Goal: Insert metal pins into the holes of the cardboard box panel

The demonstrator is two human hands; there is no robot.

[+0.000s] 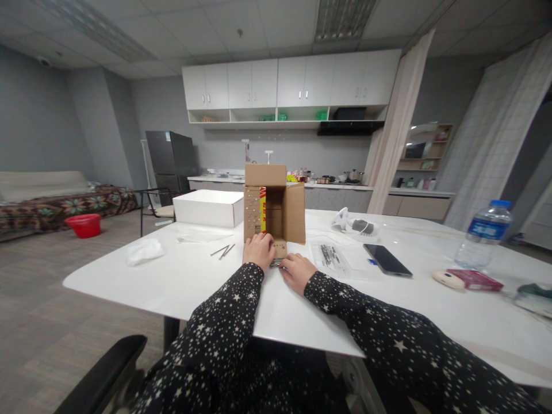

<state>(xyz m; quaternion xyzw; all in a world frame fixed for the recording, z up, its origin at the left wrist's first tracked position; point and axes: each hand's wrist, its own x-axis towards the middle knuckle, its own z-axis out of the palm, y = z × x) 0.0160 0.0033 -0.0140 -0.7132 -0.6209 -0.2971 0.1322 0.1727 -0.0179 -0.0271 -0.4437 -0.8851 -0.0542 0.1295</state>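
Note:
A cardboard box [275, 208] stands open toward me on the table, its flaps spread and its left flap dotted with small silvery spots. My left hand [259, 252] is at the lower left front of the box, fingers bent over the cardboard at the lower flap [280, 249]. To its right, my right hand [297, 271] has its fingers drawn together at a few thin metal rods [276, 263] lying by the front edge of that flap. The fingertips of both hands are partly hidden. Several loose thin metal rods [223, 251] lie left of my left hand.
A white box [209, 208] stands behind on the left, near a crumpled white tissue [145, 251]. On the right are a clear bag of rods [330, 257], a black phone [387, 260], a white corded device [340, 218], a water bottle [483, 236] and a dark red pack [480, 280].

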